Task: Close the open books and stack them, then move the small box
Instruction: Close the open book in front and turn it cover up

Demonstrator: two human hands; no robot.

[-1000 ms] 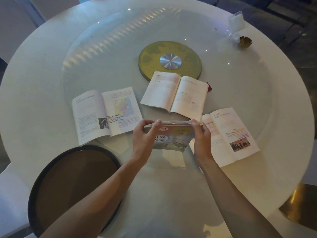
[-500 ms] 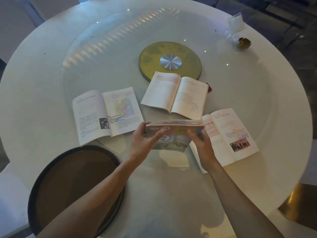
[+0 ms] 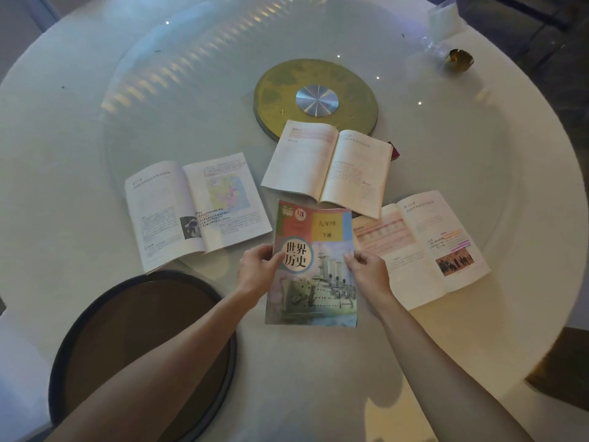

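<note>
A closed history textbook (image 3: 314, 282) with a warship on its cover lies face up at the table's near middle. My left hand (image 3: 255, 272) grips its left edge and my right hand (image 3: 369, 269) grips its right edge. Three books lie open around it: one with a map page (image 3: 194, 208) to the left, one with plain pages (image 3: 328, 165) behind it, and one with pink highlights (image 3: 424, 244) to the right. A small dark red box (image 3: 394, 152) peeks out behind the plain-paged book, mostly hidden.
The round white table (image 3: 63, 148) carries a glass turntable with a gold hub (image 3: 315, 98). A round dark tray (image 3: 143, 346) sits at the near left. A clear plastic packet (image 3: 441, 19) and a small gold object (image 3: 460, 59) rest at the far right.
The closed textbook was held tilted on edge above the table. It now lies flat, cover up, with both hands moved down to its side edges.
</note>
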